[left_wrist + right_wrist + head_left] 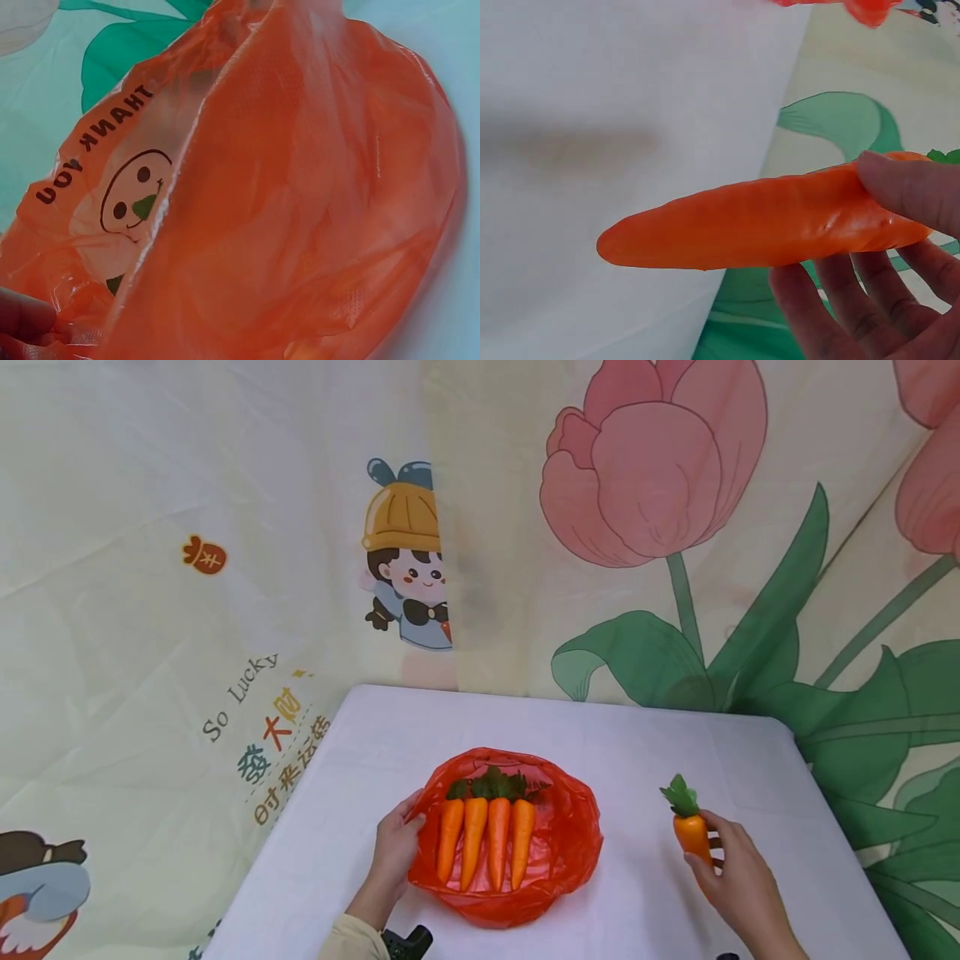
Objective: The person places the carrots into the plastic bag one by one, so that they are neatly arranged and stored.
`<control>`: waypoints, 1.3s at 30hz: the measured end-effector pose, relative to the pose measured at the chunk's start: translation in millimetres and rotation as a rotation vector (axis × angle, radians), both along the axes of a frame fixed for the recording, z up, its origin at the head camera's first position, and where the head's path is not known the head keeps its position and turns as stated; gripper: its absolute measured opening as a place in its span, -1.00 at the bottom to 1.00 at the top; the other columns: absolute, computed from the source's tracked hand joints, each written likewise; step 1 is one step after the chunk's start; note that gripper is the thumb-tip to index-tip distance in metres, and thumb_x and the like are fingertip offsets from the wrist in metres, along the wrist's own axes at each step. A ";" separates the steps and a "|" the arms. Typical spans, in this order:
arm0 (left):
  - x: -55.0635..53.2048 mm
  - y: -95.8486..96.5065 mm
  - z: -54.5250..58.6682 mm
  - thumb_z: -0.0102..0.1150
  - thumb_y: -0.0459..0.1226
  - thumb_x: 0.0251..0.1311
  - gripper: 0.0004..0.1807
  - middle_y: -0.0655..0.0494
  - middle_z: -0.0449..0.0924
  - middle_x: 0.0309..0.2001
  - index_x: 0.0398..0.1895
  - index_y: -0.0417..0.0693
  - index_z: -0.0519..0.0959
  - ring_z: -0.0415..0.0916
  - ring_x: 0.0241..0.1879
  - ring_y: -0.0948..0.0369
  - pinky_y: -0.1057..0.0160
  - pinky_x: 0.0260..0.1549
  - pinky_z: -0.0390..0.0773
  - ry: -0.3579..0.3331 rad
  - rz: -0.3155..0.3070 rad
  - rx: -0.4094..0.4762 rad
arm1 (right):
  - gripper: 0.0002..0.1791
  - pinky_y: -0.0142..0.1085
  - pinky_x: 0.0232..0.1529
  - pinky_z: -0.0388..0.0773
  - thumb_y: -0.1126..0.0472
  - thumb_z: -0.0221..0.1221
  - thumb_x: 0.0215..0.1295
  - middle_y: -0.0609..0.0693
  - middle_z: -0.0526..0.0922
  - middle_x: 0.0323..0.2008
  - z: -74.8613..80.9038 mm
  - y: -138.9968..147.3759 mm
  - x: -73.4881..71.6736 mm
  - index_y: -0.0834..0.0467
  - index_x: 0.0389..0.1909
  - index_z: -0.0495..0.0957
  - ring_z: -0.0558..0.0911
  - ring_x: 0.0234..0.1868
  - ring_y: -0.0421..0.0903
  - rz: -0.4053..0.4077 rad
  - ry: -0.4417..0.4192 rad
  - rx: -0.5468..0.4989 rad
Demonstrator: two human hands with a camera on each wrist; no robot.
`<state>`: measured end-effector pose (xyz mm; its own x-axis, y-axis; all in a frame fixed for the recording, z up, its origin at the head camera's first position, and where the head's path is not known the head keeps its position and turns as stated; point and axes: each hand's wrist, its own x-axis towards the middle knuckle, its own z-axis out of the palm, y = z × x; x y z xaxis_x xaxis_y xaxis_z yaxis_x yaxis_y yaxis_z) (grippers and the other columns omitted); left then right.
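A red plastic bag [566, 852] lies spread with its mouth wide on the white table. Several orange carrots [474, 843] with green tops rest side by side inside it. My left hand [395, 847] pinches the bag's left rim; in the left wrist view the bag's side [300, 187] fills most of the picture, with fingertips [26, 315] at the lower left. To the right of the bag, my right hand [742, 877] holds another carrot [765, 217] above the table, thumb on one side and fingers on the other, its leafy top [679, 796] pointing up and away.
The white table [630, 752] reaches back to a printed cloth wall with tulips [652, 468] and cartoon figures. A black object [408, 942] shows by the left wrist at the bottom edge.
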<state>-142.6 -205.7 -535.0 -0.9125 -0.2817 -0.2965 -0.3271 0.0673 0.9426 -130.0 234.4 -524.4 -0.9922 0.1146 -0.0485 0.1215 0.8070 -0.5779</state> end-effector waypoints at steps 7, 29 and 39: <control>-0.9 -1.4 -2.0 -0.13 -0.36 0.53 -0.49 -0.18 0.30 0.44 0.51 -0.15 0.28 0.25 0.42 -0.12 -0.07 0.31 0.36 0.000 0.005 0.008 | -0.20 0.11 0.03 0.63 0.29 0.45 0.17 0.26 0.44 0.21 16.7 -36.3 -8.0 0.26 0.40 0.30 0.53 0.11 0.21 0.063 0.110 -0.056; -0.1 -3.7 -4.2 -0.16 -0.36 0.53 -0.49 -0.20 0.31 0.43 0.50 -0.18 0.28 0.27 0.40 -0.14 -0.08 0.29 0.37 0.002 -0.005 0.016 | -0.27 -0.14 -0.03 0.69 0.27 0.47 0.15 -0.08 0.51 0.18 50.2 -145.8 -26.4 0.01 0.35 0.40 0.58 0.09 -0.07 0.279 0.251 -0.331; -0.4 -2.1 -2.3 -0.16 -0.35 0.54 -0.49 -0.19 0.30 0.44 0.51 -0.17 0.28 0.27 0.40 -0.13 -0.08 0.29 0.38 -0.006 -0.009 0.029 | -0.28 -0.19 0.03 0.66 0.17 0.43 0.22 -0.05 0.50 0.24 16.5 -165.9 -39.1 -0.02 0.37 0.33 0.57 0.18 -0.01 0.195 0.114 -0.695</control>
